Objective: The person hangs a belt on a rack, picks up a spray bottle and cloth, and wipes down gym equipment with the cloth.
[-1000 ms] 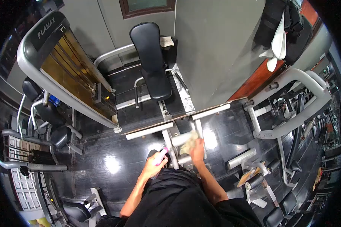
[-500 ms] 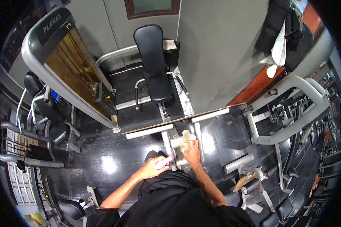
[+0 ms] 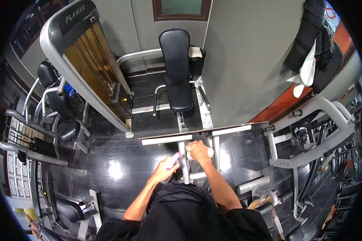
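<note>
My left hand (image 3: 163, 169) is closed around a small white bottle (image 3: 172, 161) with a pink top, just left of a grey metal upright (image 3: 184, 162). My right hand (image 3: 198, 151) presses a pale yellowish cloth (image 3: 189, 148) onto a light padded roller between two uprights; most of the cloth is hidden under the hand. Beyond the hands, two long white bars (image 3: 167, 139) reach out to left and right from the frame.
A black padded seat (image 3: 179, 94) stands ahead, beside a tall weight-stack machine (image 3: 68, 60) at left. A grey machine frame (image 3: 309, 148) is at right. Dark bags and a white cloth (image 3: 307, 70) hang at upper right. A short roller (image 3: 254, 184) lies low at right.
My right hand has shifted from the right side of the roller to over its top, covering more of the cloth. My left hand still holds the bottle. The whole view has shifted.
</note>
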Motion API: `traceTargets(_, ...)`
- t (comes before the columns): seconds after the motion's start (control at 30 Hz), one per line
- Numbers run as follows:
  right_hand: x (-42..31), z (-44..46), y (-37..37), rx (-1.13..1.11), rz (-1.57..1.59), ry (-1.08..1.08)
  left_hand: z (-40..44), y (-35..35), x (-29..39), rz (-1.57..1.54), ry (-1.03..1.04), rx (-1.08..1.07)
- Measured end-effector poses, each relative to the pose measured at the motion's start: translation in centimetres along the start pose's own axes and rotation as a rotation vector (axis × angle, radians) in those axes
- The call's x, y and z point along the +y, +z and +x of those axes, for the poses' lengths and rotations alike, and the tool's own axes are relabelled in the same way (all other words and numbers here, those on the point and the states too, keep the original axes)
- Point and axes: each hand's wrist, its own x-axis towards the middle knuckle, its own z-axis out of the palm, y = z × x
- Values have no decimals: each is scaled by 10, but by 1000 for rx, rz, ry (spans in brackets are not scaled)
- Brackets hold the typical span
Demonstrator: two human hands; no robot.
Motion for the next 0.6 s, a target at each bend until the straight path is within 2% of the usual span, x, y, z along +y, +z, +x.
traceTargets(0.07, 2, 5, 1, -121, 69, -170, 0, 2, -4, 10, -3, 7)
traceTargets(0.13, 22, 14, -19, -192, 149, -155, 0, 3, -6, 16, -1, 22)
traceTargets(0.2, 36, 24, -28, -304, -57, 24, -4, 0, -9, 54, -1, 51)
traceTargets(0.23, 35, 30, -27, -306, -55, 22, -6, -2, -10, 55, -3, 53)
traceTargets(0.3, 30, 41, -21, -394, -283, 67, -8, -5, -13, 64, -17, 62)
traceTargets(0.33, 29, 43, -11, -394, -280, 66, -9, -5, -12, 67, -18, 62)
traceTargets(0.4, 22, 46, 8, -416, -128, -73, -13, -8, -7, 84, -36, 84)
traceTargets(0.43, 7, 45, -5, -465, -52, 17, -14, -9, -6, 88, -37, 84)
traceTargets(0.47, 1, 36, -14, -466, -49, 17, -14, -10, -5, 67, -26, 98)
traceTargets(0.53, -6, 5, -19, -149, 166, -173, -18, -11, -5, 43, -20, 109)
traceTargets(0.57, -11, -11, -21, -150, 164, -172, -19, -14, -6, 62, -40, 92)
traceTargets(0.6, -19, -25, -21, -21, 351, -63, -19, -16, -6, 81, -59, 78)
